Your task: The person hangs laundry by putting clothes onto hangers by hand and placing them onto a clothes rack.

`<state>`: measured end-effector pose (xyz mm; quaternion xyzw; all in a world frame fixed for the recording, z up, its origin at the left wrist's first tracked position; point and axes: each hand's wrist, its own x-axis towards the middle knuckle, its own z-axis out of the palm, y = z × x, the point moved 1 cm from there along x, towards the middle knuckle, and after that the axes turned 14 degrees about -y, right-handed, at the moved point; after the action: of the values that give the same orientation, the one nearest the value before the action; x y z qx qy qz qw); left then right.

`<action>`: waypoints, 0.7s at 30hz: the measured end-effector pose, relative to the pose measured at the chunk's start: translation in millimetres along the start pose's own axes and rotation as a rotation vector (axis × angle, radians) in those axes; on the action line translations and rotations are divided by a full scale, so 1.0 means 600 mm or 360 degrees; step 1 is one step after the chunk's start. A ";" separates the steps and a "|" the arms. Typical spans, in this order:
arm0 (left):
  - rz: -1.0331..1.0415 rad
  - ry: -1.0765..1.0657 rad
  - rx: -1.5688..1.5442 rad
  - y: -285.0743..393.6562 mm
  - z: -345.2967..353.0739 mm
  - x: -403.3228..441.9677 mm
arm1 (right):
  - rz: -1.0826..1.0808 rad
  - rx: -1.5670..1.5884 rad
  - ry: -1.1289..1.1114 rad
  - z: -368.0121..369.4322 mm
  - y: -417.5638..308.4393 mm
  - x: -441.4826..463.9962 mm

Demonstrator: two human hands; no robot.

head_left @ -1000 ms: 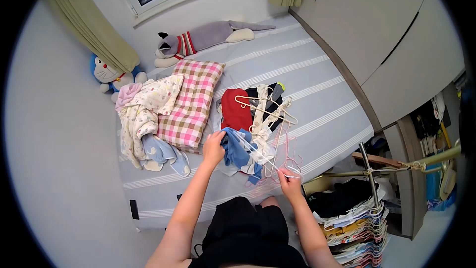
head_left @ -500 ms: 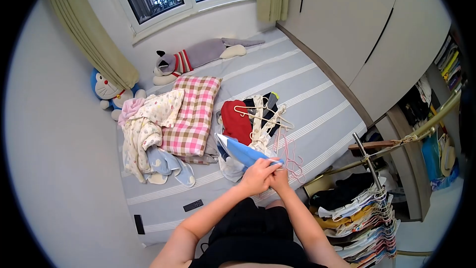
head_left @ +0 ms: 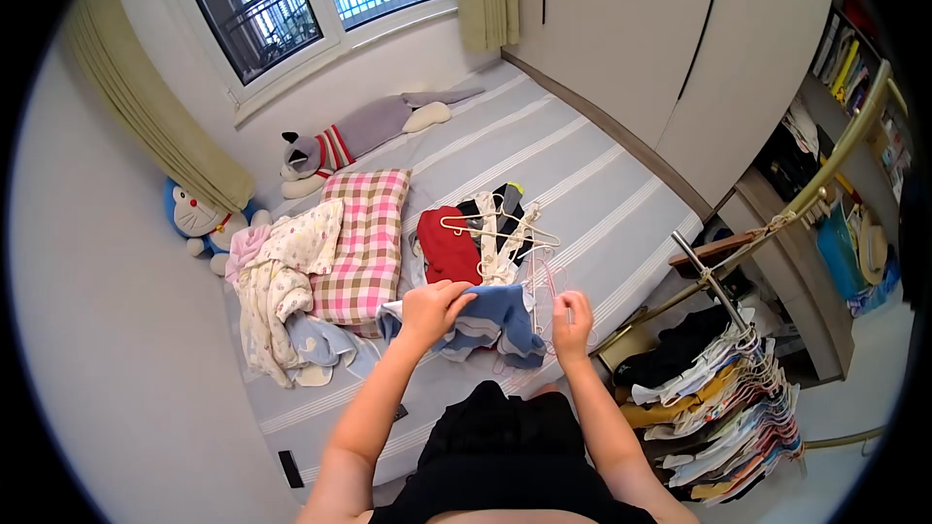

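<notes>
My left hand (head_left: 437, 314) is closed on the upper edge of a blue-and-white garment (head_left: 505, 312), which hangs partly spread above the bed; its exact kind is unclear. To its right, my right hand (head_left: 573, 322) is raised with curled fingers, a little apart from the garment. Whether anything thin sits in those fingers I cannot make out. Beyond the garment lie a red piece of clothing (head_left: 449, 245) and cream hangers (head_left: 500, 229) on dark and white clothes. Thin pink hangers (head_left: 549, 283) lie between the pile and my right hand.
A checked pillow (head_left: 364, 233) and crumpled floral clothes (head_left: 277, 277) occupy the bed's left side. Two plush toys, a grey one (head_left: 374, 126) and a blue one (head_left: 194, 218), lie near the wall. At right stands a rack of hung clothes (head_left: 718, 408), beside the wardrobe (head_left: 621, 49).
The hands were together on the bunched blue garment; now they are apart. The garment has opened out below my left hand, and my right hand has moved right. The view has shifted slightly.
</notes>
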<state>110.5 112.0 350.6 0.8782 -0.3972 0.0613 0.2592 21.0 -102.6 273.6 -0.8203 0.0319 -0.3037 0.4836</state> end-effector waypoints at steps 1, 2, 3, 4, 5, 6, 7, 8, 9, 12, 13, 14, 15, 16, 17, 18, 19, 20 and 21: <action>-0.0065 0.0003 -0.0022 0.003 0.001 -0.005 | -0.0082 -0.0124 -0.0065 0.007 0.000 -0.005; -0.0079 0.0035 -0.0078 0.007 0.003 -0.008 | -0.0163 -0.0249 -0.0131 0.022 -0.001 -0.009; -0.0080 0.0039 -0.0091 0.008 0.005 -0.011 | -0.0244 -0.0373 -0.0199 0.034 -0.011 -0.011; -0.0082 0.0044 -0.0104 0.009 0.009 -0.013 | -0.0259 -0.0297 -0.0234 0.045 -0.012 -0.014; -0.0087 0.0051 -0.0119 0.009 0.013 -0.016 | -0.0276 -0.0221 -0.0271 0.057 -0.008 -0.019; -0.0111 0.0068 -0.0126 0.008 0.016 -0.019 | -0.0295 -0.0145 -0.0311 0.064 -0.014 -0.020; -0.0139 0.0085 -0.0133 0.006 0.017 -0.022 | -0.0190 0.0000 -0.0427 0.069 -0.019 -0.025; -0.0168 0.0102 -0.0141 0.003 0.017 -0.026 | -0.0084 0.0146 -0.0544 0.071 -0.026 -0.032; -0.0222 0.0136 -0.0247 -0.002 0.015 -0.029 | 0.0025 0.0292 -0.0659 0.073 -0.032 -0.041; -0.0441 0.0181 -0.0558 -0.031 0.003 -0.046 | -0.0056 -0.0060 -0.1106 0.069 -0.022 -0.066; -0.0455 0.0233 -0.0663 -0.027 -0.017 -0.047 | -0.0218 -0.0402 -0.1369 0.058 0.000 -0.073; -0.0503 0.0234 -0.0772 -0.045 -0.023 -0.054 | -0.0273 -0.0499 -0.1287 0.045 0.021 -0.080; -0.0549 0.0234 -0.0879 -0.066 -0.032 -0.061 | -0.0327 -0.0594 -0.1201 0.030 0.034 -0.083; -0.0524 0.0215 -0.0857 -0.077 -0.042 -0.069 | -0.0377 -0.0688 -0.1115 0.013 0.041 -0.086; -0.0501 0.0194 -0.0836 -0.085 -0.050 -0.078 | -0.0404 -0.0717 -0.1015 -0.006 0.050 -0.083; -0.0479 0.0171 -0.0817 -0.092 -0.055 -0.088 | -0.0427 -0.0748 -0.0919 -0.028 0.055 -0.074; -0.0443 0.0116 -0.0797 -0.099 -0.057 -0.098 | -0.0450 -0.0821 -0.0902 -0.051 0.060 -0.067; -0.0403 0.0061 -0.0775 -0.106 -0.058 -0.106 | -0.0472 -0.0896 -0.0881 -0.073 0.065 -0.059; -0.0361 0.0007 -0.0750 -0.107 -0.059 -0.111 | -0.0496 -0.0970 -0.0858 -0.090 0.067 -0.052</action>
<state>115.7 209.3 333.9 0.8323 -0.2991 -0.0604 0.4628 -23.1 -154.8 244.8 -0.9706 -0.1314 -0.1247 0.1587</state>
